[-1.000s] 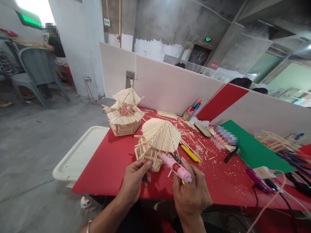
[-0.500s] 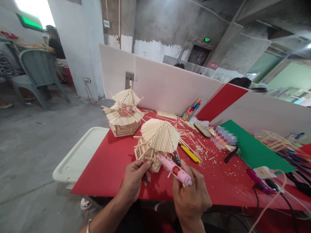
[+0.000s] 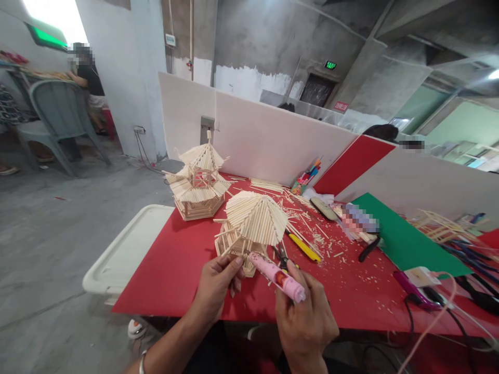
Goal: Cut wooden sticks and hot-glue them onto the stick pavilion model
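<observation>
A pavilion model (image 3: 257, 221) of thin wooden sticks, with a pointed roof and a railed base, stands near the front edge of the red table. My left hand (image 3: 220, 280) is closed, thumb and forefinger pinching the front left of its base; whether a loose stick is between them I cannot tell. My right hand (image 3: 306, 317) is wrapped round a pink hot glue gun (image 3: 275, 275). The gun's nozzle points up and left, at the base under the roof. Behind to the left stands a two-tiered stick pavilion (image 3: 200, 182).
A yellow utility knife (image 3: 304, 246) and dark-jawed pliers (image 3: 281, 254) lie right of the model, among loose sticks and scraps. A green sheet (image 3: 409, 236) and a purple power strip (image 3: 415, 291) with cables are farther right. A white partition (image 3: 265, 135) borders the table's back.
The glue gun's nozzle has shifted slightly left and down, closer to my left fingertips. My left hand keeps its pinch on the model's base.
</observation>
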